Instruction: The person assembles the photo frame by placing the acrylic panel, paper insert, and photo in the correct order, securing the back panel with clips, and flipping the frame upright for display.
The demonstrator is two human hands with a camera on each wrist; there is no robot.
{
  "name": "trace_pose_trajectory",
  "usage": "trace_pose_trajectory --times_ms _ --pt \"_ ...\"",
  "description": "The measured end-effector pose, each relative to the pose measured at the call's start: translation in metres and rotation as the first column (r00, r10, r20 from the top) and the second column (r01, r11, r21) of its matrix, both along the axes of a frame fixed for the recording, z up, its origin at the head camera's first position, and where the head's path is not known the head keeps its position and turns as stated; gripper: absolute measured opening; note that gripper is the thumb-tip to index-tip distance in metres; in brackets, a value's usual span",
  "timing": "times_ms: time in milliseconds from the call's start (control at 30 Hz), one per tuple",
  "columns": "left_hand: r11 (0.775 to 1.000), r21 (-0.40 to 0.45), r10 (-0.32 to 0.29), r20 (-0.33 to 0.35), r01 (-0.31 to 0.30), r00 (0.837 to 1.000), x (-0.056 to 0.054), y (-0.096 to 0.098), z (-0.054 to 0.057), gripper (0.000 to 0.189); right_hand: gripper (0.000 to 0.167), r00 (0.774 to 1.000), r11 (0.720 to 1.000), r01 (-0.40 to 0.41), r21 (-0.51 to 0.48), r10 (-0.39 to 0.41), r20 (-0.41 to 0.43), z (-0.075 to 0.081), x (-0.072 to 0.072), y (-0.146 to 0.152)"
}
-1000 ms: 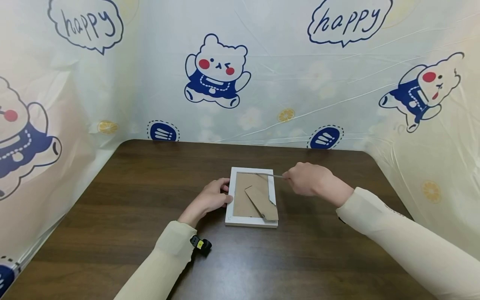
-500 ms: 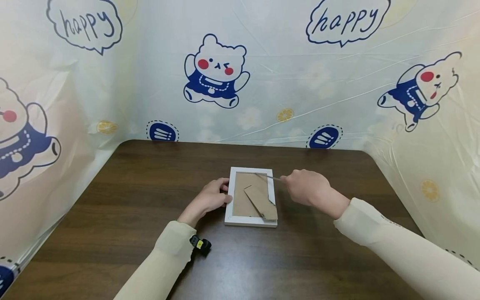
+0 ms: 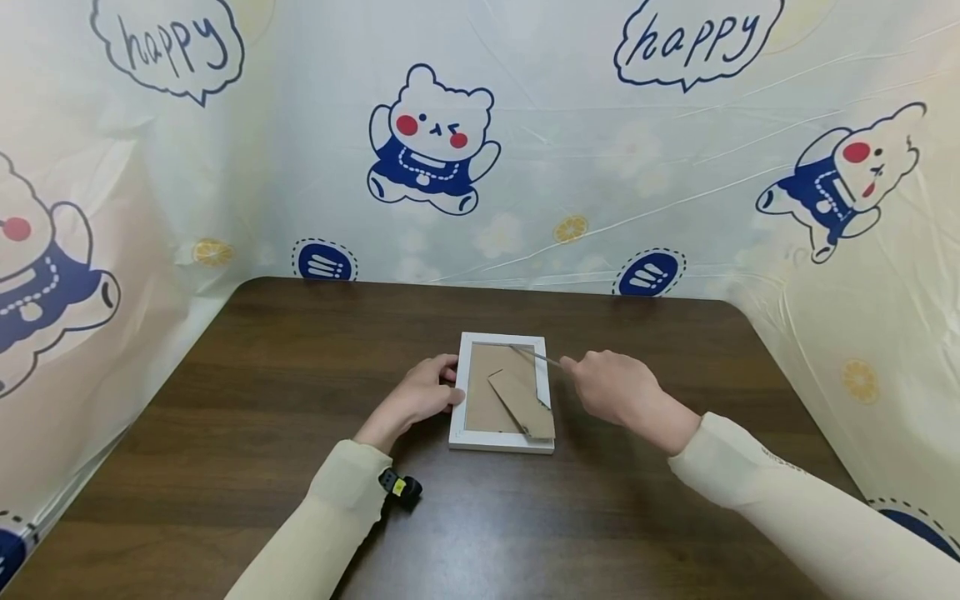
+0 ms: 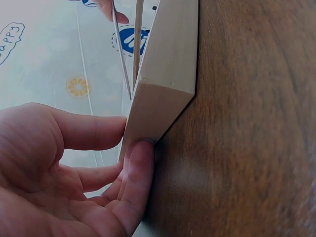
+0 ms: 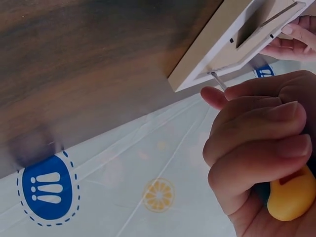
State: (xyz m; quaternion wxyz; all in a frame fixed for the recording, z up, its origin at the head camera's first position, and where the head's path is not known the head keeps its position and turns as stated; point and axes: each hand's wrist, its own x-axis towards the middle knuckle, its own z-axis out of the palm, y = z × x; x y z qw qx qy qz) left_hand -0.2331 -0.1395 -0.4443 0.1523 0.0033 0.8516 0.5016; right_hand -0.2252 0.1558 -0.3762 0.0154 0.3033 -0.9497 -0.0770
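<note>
- White picture frame (image 3: 495, 445): lies back-up on the bench (image 3: 300, 375), between the hands; its brown backing board (image 3: 483, 404) sits inside the rim, with the slanted stand (image 3: 528, 408) reaching over the near right side.
- Right hand (image 3: 617, 385): curled round the yellow-and-black handle of a screwdriver (image 5: 291, 200), whose tip meets the frame's far inner edge.
- Left hand (image 3: 422, 392): thumb and fingers apart, pressed against the frame's left side.
- Change: the right hand sits nearer the person than a second ago, tilting the shaft, while the tip's place looks the same.
- Meaning: apparently prying at one spot; the board shows no visible lift.
</note>
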Motion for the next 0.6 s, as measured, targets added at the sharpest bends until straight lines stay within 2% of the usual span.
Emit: trace_pose_trajectory --times_ms 333,600 --pt "1.000 0.001 0.000 -0.004 0.000 1.000 0.001 -0.001 0.001 0.069 0.019 0.999 1.000 -0.011 -0.016 0.010 -0.049 -0.008 0.005 -0.001" --pt "1.000 -0.004 0.006 -0.006 -0.006 1.000 0.001 0.000 0.002 0.070 0.016 0.997 0.999 -0.022 0.028 0.024 -0.078 -0.011 0.010 -0.003"
